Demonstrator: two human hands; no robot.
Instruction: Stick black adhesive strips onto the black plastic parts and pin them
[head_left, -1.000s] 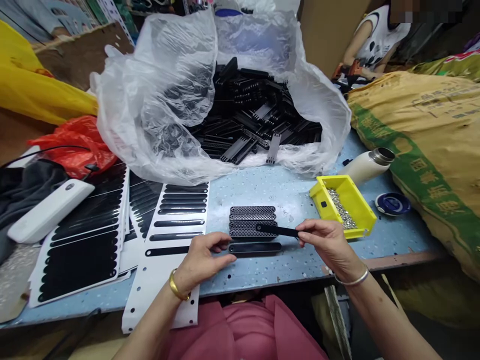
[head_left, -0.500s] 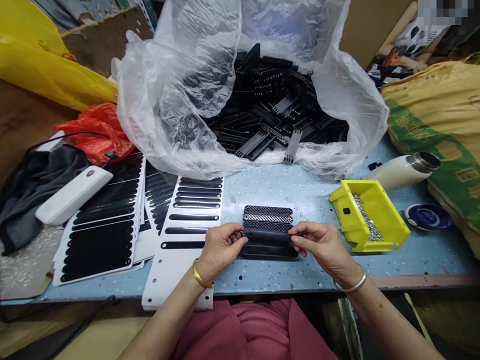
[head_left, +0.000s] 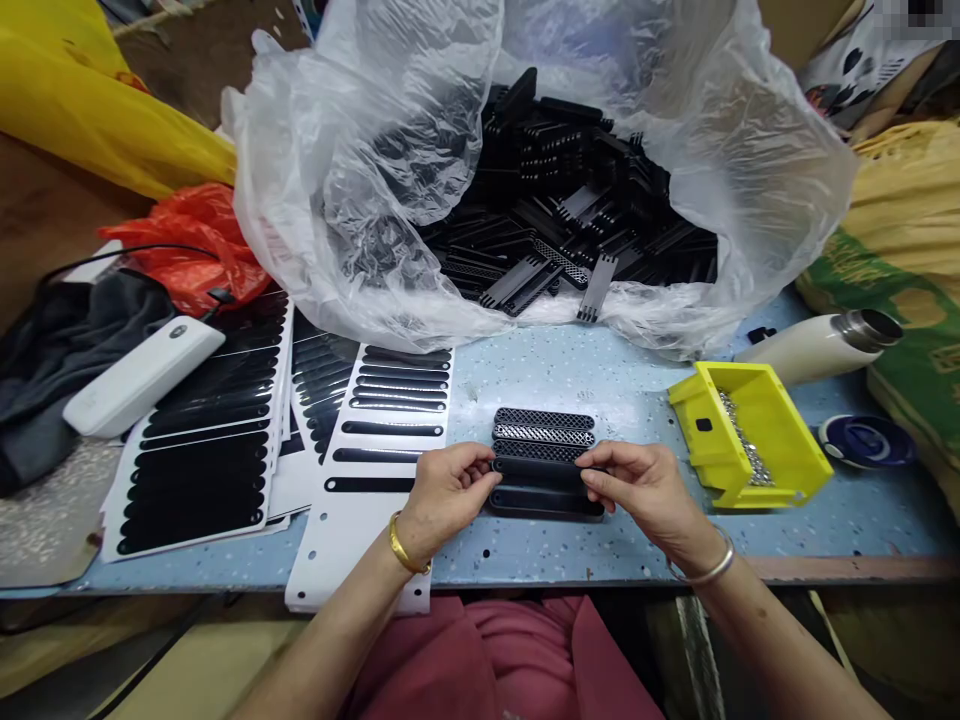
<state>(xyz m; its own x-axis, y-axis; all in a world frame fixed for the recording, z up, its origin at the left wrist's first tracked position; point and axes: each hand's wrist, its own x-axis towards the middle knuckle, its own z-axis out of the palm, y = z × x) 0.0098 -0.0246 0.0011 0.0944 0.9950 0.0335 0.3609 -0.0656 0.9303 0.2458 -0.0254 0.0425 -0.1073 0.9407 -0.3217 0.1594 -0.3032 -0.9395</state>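
Observation:
My left hand (head_left: 454, 497) pinches the left end of a smooth black adhesive strip (head_left: 538, 469) with rounded ends. At its other end, my right hand (head_left: 641, 490) holds it between thumb and fingers. The strip lies stretched level across a row of black plastic bars. Farther from me, several bars (head_left: 543, 436) show a diamond mesh surface; nearer to me is a smooth-topped black bar (head_left: 547, 502). Whether the strip touches the bar under it, I cannot tell. Left of my hands is a white backing sheet (head_left: 364, 560) bearing more black strips.
A clear plastic bag (head_left: 315, 220) full of black bars (head_left: 555, 170) stands at the back. To the right are a yellow bin (head_left: 784, 430) of small metal parts, a white bottle (head_left: 806, 348) and a blue lid (head_left: 866, 442). Sheet stacks (head_left: 195, 490) and a white device (head_left: 146, 378) lie left.
The view has shifted slightly, so most things sit a little differently in it. Both hands keep their hold on the strip, with hardly any movement over the bars.

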